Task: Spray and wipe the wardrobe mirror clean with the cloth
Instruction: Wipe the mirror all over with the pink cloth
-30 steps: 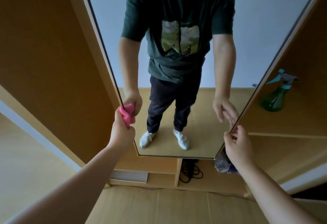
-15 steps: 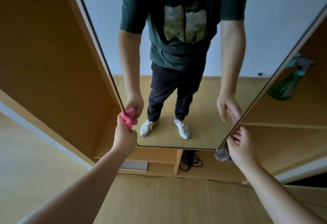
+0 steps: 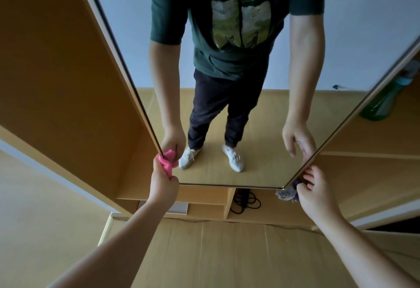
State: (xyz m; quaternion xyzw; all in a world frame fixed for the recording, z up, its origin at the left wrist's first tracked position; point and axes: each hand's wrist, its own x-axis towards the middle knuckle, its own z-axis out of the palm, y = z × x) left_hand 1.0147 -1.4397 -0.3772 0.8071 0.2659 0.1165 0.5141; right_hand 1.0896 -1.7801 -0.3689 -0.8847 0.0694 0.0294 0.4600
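The tall wardrobe mirror [image 3: 261,169] fills the middle of the view and reflects a person standing on a wooden floor. My left hand [image 3: 164,182] grips a bunched pink cloth [image 3: 167,162] and holds it against the mirror's lower left edge. At the mirror's lower right edge is my right hand [image 3: 314,191], its fingers loosely spread and touching the frame just above the bottom corner. A green spray bottle [image 3: 384,101] with a teal trigger stands on a wardrobe shelf to the right, blurred, with neither hand near it.
Wooden wardrobe panels [image 3: 68,83] flank the mirror on both sides. Below the mirror, a low shelf holds a coiled black cable [image 3: 246,202] and a pale bundled object [image 3: 286,194] by my right hand. A cardboard-coloured floor [image 3: 216,253] lies beneath my arms.
The camera has tilted down and both hands have slid lower along the mirror's edges. The cloth has moved down the left edge toward the bottom corner.
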